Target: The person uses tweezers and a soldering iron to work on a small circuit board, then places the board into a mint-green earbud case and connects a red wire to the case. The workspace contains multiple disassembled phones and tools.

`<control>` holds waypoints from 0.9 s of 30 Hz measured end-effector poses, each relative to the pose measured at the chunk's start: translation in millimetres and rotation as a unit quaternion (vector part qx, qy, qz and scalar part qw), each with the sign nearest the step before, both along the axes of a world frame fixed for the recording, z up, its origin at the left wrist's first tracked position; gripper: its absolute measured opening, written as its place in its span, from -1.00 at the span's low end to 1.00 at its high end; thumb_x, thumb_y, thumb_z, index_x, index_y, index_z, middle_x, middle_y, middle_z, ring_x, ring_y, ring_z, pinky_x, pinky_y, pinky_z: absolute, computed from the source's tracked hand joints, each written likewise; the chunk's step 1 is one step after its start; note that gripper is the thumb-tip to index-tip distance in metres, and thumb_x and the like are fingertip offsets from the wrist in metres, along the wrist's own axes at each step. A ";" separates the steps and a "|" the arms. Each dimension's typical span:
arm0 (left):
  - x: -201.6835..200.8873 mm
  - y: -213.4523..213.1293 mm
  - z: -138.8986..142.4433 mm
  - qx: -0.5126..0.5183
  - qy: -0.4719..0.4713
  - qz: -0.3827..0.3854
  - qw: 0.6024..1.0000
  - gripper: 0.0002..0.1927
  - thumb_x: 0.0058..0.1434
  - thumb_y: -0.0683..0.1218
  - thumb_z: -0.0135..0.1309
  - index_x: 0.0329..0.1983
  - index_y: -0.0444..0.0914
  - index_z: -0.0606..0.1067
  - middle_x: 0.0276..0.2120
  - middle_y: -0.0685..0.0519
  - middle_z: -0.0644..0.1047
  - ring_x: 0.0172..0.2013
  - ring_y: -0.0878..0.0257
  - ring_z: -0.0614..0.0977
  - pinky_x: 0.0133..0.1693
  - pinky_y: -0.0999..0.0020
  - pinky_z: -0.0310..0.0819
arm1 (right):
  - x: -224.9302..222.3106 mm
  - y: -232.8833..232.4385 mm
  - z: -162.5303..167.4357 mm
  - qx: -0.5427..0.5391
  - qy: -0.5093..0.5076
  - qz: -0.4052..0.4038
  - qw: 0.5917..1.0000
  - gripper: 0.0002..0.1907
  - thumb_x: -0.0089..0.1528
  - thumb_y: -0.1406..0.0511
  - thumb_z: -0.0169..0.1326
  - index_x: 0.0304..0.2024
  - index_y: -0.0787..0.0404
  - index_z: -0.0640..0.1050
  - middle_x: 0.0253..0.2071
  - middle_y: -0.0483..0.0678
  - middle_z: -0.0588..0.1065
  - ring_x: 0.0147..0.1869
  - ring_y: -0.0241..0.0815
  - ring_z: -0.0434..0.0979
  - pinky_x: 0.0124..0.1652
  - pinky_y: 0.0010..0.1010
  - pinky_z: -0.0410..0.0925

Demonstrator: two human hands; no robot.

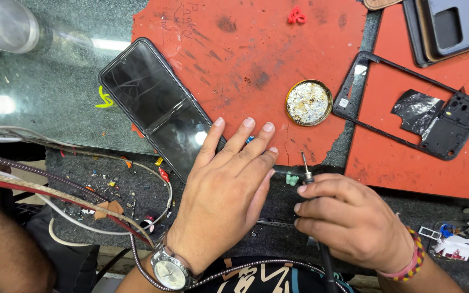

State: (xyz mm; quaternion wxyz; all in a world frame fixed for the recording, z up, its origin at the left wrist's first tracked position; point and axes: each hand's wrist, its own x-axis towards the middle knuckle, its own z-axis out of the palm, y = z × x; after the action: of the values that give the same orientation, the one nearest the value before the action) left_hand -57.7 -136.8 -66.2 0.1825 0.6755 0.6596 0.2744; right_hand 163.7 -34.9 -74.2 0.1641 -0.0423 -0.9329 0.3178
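Beside the left hand (225, 187), dark phone (161, 107), round tin (309, 102), phone frame (408, 108)

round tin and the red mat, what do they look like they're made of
Round tin: looks like thin metal, going by its shiny brass-coloured rim; whitish crusty residue inside. Red mat: probably matte rubber or silicone, scuffed, stained, with a ragged edge.

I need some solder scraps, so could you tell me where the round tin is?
In the head view, the round tin sits on the red mat, right of centre, between the phone and the black frame.
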 end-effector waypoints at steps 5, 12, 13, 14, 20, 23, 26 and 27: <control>2.6 -3.0 2.5 0.009 0.006 -0.002 1.000 -0.70 0.23 -0.15 0.16 0.02 -0.31 0.55 0.23 -0.11 0.51 0.31 -0.06 0.45 0.40 -0.14 0.05 | 9.5 1.8 1.2 -0.079 0.047 -0.083 0.992 -0.83 0.01 0.39 0.31 -0.34 0.17 0.63 -0.17 -0.09 0.52 0.07 -0.07 0.58 0.04 -0.23 0.50; 5.0 -6.9 6.4 0.009 0.011 -0.003 1.000 -0.72 0.24 -0.14 0.13 0.01 -0.30 0.57 0.23 -0.10 0.51 0.31 -0.05 0.44 0.40 -0.12 0.03 | 1.1 -4.2 2.4 -0.178 0.210 -0.291 0.916 -0.90 0.20 0.45 0.15 -0.30 0.26 0.46 -0.11 -0.10 0.32 0.14 -0.08 0.58 0.15 -0.26 0.58; 5.1 -7.5 6.6 0.010 0.011 -0.002 1.000 -0.72 0.25 -0.14 0.13 0.01 -0.30 0.57 0.23 -0.10 0.51 0.31 -0.05 0.44 0.40 -0.12 0.03 | -1.0 -5.2 0.4 -0.190 0.223 -0.318 0.902 -0.88 0.24 0.47 0.15 -0.28 0.28 0.44 -0.10 -0.12 0.34 0.16 -0.09 0.63 0.16 -0.27 0.59; 5.1 -8.5 7.0 0.010 0.010 -0.001 1.000 -0.72 0.25 -0.14 0.13 0.01 -0.30 0.57 0.23 -0.10 0.51 0.32 -0.04 0.44 0.40 -0.11 0.03 | -2.3 -6.0 -1.5 -0.193 0.227 -0.332 0.895 -0.86 0.24 0.49 0.17 -0.25 0.28 0.45 -0.09 -0.09 0.38 0.10 -0.11 0.64 0.14 -0.29 0.59; 4.3 -12.1 7.5 0.021 0.012 -0.004 1.000 -0.71 0.25 -0.14 0.12 0.02 -0.31 0.57 0.23 -0.11 0.51 0.32 -0.04 0.44 0.40 -0.11 0.02 | 1.5 -12.6 -7.7 -0.200 0.174 -0.428 0.864 -0.85 0.19 0.53 0.27 -0.27 0.32 0.54 -0.14 0.01 0.50 -0.09 -0.19 0.65 -0.13 -0.44 0.57; 3.9 -13.7 8.2 0.020 0.012 -0.004 1.000 -0.71 0.26 -0.13 0.12 0.03 -0.31 0.57 0.23 -0.11 0.51 0.32 -0.04 0.44 0.40 -0.10 0.01 | 1.8 -15.1 -11.4 -0.122 0.161 -0.385 0.900 -0.84 0.26 0.55 0.32 -0.21 0.34 0.57 -0.11 0.02 0.51 0.03 -0.17 0.66 0.05 -0.44 0.57; 4.5 -14.2 8.6 0.020 0.015 -0.003 1.000 -0.71 0.26 -0.13 0.11 0.03 -0.31 0.57 0.23 -0.11 0.51 0.32 -0.04 0.44 0.40 -0.09 0.01 | 1.7 -15.1 -12.9 -0.097 0.157 -0.368 0.912 -0.86 0.28 0.55 0.35 -0.21 0.35 0.61 -0.09 0.01 0.53 0.03 -0.19 0.67 0.08 -0.47 0.57; 4.8 -14.3 8.8 0.020 0.015 -0.003 1.000 -0.71 0.26 -0.13 0.11 0.03 -0.31 0.57 0.23 -0.11 0.51 0.32 -0.04 0.44 0.40 -0.09 0.01 | 1.5 -14.7 -12.8 -0.090 0.155 -0.361 0.915 -0.86 0.28 0.55 0.35 -0.21 0.34 0.61 -0.09 0.01 0.53 0.02 -0.20 0.66 0.08 -0.47 0.57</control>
State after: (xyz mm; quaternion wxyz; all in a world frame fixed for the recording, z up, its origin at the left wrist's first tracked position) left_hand -52.9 -151.1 -57.4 0.1601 0.6849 0.6547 0.2769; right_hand 165.2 -49.6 -86.9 0.4060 -0.3413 -0.7841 0.3221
